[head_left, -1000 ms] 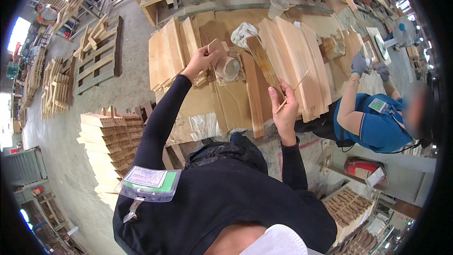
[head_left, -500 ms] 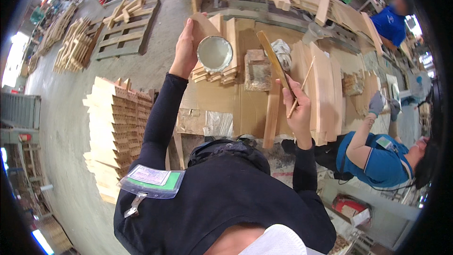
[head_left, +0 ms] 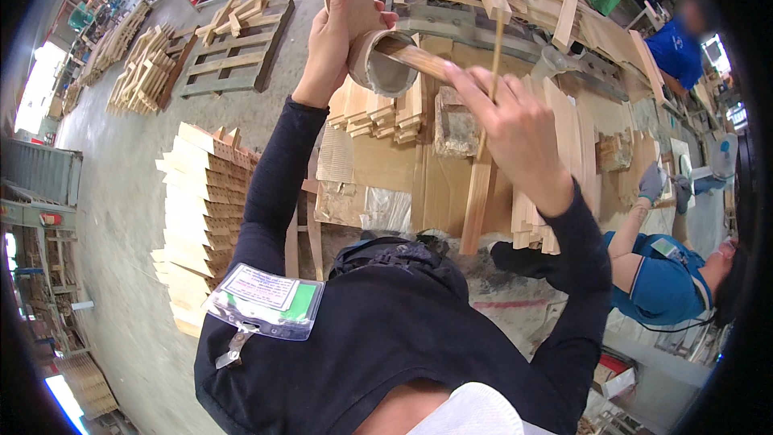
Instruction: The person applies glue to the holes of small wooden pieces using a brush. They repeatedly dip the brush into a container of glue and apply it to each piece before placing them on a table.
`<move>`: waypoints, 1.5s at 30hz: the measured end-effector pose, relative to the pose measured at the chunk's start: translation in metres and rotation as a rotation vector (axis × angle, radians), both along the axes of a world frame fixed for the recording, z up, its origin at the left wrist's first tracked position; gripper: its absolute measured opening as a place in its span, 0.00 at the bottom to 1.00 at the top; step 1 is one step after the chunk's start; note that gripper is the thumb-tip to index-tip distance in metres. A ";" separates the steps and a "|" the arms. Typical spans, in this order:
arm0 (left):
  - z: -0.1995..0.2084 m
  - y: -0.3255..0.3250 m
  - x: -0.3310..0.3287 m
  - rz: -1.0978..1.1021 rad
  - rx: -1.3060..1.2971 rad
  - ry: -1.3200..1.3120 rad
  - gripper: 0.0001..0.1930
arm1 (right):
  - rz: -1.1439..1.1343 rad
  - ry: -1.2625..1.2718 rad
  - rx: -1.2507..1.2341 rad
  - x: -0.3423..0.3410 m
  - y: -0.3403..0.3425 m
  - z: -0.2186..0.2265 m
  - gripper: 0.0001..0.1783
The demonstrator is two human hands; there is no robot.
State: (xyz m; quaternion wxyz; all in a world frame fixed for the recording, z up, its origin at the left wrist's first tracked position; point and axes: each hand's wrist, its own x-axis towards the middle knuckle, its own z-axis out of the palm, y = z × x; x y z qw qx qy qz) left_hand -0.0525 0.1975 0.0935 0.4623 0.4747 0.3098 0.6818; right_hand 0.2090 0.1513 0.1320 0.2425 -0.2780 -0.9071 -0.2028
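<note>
My left hand is wrapped round a brown cup, tipped so its mouth faces right and toward me. The cup's rim is coated with something pale, and a greyish substance shows inside. In my right hand is a flat wooden stick, its far end inside the cup's mouth. A thin wooden rod is also held in that hand, crossing the fingers and pointing away from me. Below the cup, short wooden strips lie stacked on the cardboard-covered table.
Stacked notched wooden pieces stand left of my arm. A worn block and long boards lie on the table, near a translucent cup. A co-worker in blue works at the right. A pallet sits on the floor.
My right hand has moved up and left, bringing the flat stick's end into the cup. My left hand has lifted slightly, and the cup's mouth has turned to the right.
</note>
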 end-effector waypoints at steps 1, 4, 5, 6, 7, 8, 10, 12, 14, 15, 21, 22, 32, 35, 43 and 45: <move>0.003 0.002 0.001 0.048 0.000 0.050 0.30 | -0.004 -0.050 0.068 -0.003 0.004 0.004 0.26; 0.015 0.007 0.003 0.150 0.005 0.144 0.29 | -0.051 -0.125 0.101 -0.009 0.008 0.009 0.25; 0.019 0.006 0.002 0.155 0.004 0.132 0.29 | -0.050 -0.144 0.084 -0.010 0.009 0.012 0.25; 0.021 0.006 0.001 0.158 0.003 0.120 0.29 | -0.049 -0.163 0.067 -0.010 0.010 0.017 0.25; 0.022 0.008 -0.002 0.177 0.039 0.158 0.29 | -0.050 -0.182 0.050 -0.010 0.009 0.021 0.25; 0.025 0.008 -0.002 0.187 0.037 0.163 0.29 | -0.053 -0.207 0.021 -0.012 0.007 0.026 0.24; 0.035 0.007 -0.002 0.206 0.033 0.174 0.29 | -0.060 -0.256 -0.038 -0.015 0.003 0.035 0.23; 0.039 0.010 -0.001 0.209 0.056 0.176 0.29 | -0.036 -0.268 -0.106 -0.013 0.005 0.043 0.20; 0.044 0.010 0.005 0.215 0.060 0.169 0.29 | 0.033 -0.229 -0.175 -0.010 0.011 0.045 0.17; 0.046 0.011 0.007 0.211 0.061 0.165 0.28 | 0.089 -0.183 -0.210 -0.005 0.016 0.044 0.15; 0.054 0.019 0.014 0.144 0.087 0.137 0.27 | 0.239 -0.115 -0.433 0.001 0.022 0.061 0.07; 0.055 0.019 0.017 0.160 0.083 0.155 0.27 | 0.208 -0.118 -0.489 -0.001 0.020 0.064 0.06; 0.066 0.051 0.011 0.147 0.242 0.092 0.29 | -0.126 0.098 -0.115 -0.013 0.018 0.069 0.08; 0.070 0.051 0.012 0.196 0.254 0.142 0.28 | -0.058 0.147 -0.068 -0.024 0.018 0.068 0.15; 0.086 0.046 0.013 0.109 0.179 0.124 0.26 | 0.015 -0.092 0.010 -0.024 0.009 0.089 0.25; 0.089 0.044 0.013 0.099 0.170 0.145 0.26 | 0.040 -0.149 0.011 -0.024 0.007 0.095 0.25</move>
